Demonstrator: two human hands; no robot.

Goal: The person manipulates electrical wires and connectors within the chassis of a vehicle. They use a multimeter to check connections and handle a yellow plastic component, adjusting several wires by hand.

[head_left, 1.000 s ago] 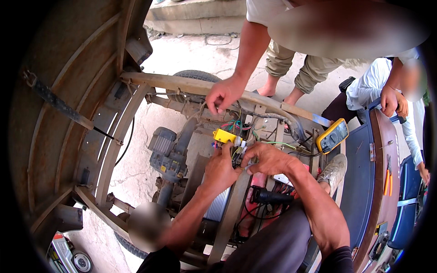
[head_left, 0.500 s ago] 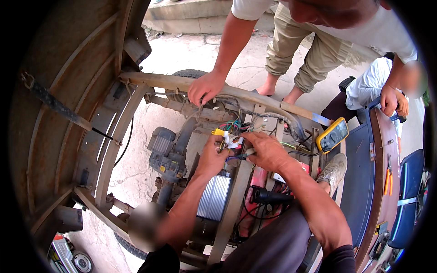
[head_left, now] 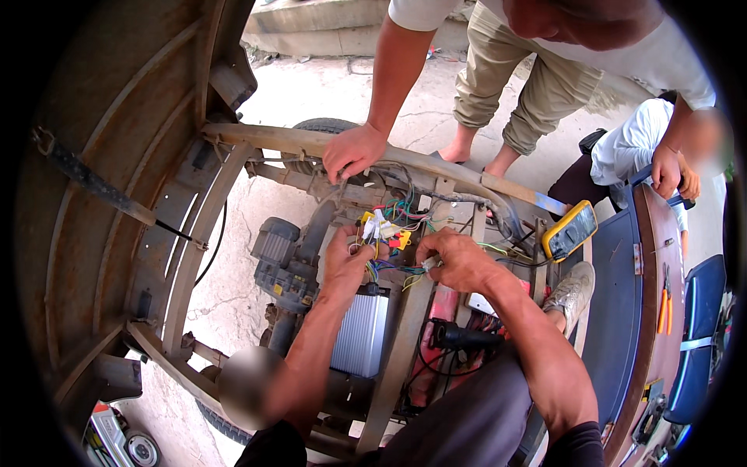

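My left hand (head_left: 348,258) is closed around a bunch of coloured wires. From its fingertips stick out several white plug connectors (head_left: 377,226) and yellow ones, one with red in it (head_left: 402,239). To the right, my right hand (head_left: 459,261) pinches a small pale connector (head_left: 429,264) at the end of a few thin wires (head_left: 395,267). These wires run across between the two hands. Just below my left hand sits a silver finned metal box (head_left: 362,333), with wires coming from its top end. More loose green, blue and red wires (head_left: 405,208) lie behind the connectors.
A metal vehicle frame (head_left: 272,140) surrounds the work, with a motor and axle (head_left: 284,261) at left and a raised rusty panel beyond. Another person's hand (head_left: 354,152) rests on the far rail. A yellow multimeter (head_left: 570,231) stands at right, near orange-handled pliers (head_left: 664,303).
My hands have drawn a little apart. My left hand has shifted slightly left and down, and more of the white and yellow connectors shows above its fingers.
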